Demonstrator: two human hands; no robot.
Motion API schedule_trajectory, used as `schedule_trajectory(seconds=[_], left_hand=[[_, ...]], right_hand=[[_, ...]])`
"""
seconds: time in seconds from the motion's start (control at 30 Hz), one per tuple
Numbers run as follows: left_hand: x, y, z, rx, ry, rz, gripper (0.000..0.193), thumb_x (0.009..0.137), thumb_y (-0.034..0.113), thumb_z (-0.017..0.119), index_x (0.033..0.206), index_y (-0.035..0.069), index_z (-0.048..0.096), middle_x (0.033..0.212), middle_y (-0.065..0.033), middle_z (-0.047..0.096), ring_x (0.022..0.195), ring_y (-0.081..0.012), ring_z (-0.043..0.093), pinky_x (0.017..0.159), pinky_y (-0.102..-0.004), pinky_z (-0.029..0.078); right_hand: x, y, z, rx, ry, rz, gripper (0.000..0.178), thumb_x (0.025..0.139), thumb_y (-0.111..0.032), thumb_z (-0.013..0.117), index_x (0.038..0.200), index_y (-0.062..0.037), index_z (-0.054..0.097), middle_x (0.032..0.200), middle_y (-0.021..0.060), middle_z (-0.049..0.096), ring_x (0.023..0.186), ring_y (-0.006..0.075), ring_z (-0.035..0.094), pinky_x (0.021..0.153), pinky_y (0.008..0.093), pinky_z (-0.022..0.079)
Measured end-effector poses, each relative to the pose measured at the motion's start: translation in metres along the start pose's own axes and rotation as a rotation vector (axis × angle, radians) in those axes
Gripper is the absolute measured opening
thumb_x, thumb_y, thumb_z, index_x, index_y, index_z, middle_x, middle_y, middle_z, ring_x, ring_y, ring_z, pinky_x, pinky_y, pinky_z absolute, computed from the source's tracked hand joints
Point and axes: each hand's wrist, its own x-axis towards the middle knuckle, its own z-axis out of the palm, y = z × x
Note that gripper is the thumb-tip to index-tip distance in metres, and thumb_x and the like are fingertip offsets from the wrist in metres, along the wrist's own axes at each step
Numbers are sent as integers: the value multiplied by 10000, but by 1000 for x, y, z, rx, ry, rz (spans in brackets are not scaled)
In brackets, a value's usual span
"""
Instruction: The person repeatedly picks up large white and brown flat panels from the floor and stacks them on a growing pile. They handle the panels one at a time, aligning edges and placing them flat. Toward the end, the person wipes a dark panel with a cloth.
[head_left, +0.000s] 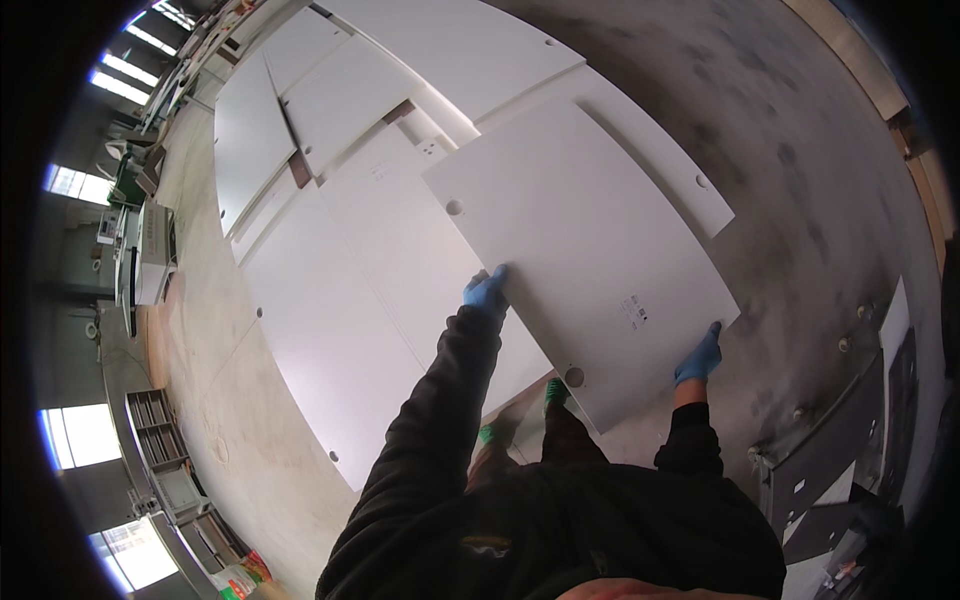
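A white rectangular panel [580, 230] lies at a slant in front of me, its near end reaching past the panels beneath. Two round cup holes run along its left edge, and a small printed label [634, 312] is stuck near its right part. My left hand [485, 291], in a blue glove, is closed on the panel's left edge, thumb on top. At the near right corner my right hand [700, 355], also gloved in blue, grips the edge with its thumb on top and the other fingers hidden.
More white panels [350, 330] lie flat and overlapping ahead and left. Dark panels [825, 430] lean at the right. Shelving [160, 430] and a pale box-shaped machine [153, 250] stand along the left wall. My green-tipped shoes [555, 392] are on the concrete floor [740, 110] close to the panels.
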Motion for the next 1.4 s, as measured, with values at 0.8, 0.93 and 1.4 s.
schedule_trajectory(seconds=[0.8,0.93,1.4], left_hand=[[145,29,121,1149,27,-14,331,949,268,582,835,-9,722,720,-109,753,610,-209,727,612,-354,587],[155,22,119,1128,37,46,347,955,283,576,823,3,734,699,-119,744,590,-207,717,604,-358,577],[-109,-33,-58,236,-15,6,265,998,222,665,1152,7,679,960,-106,745,773,-168,706,658,-291,560]], right_hand=[[181,-32,101,-17,-7,-62,533,982,-436,639,1153,65,703,1107,150,745,895,298,714,766,421,577],[209,-24,99,-136,-4,-136,554,977,-455,644,1142,71,698,1099,151,738,890,287,703,758,424,570],[129,-39,65,-771,106,-675,780,973,-496,634,1440,105,461,1506,323,450,1329,421,539,1089,462,466]])
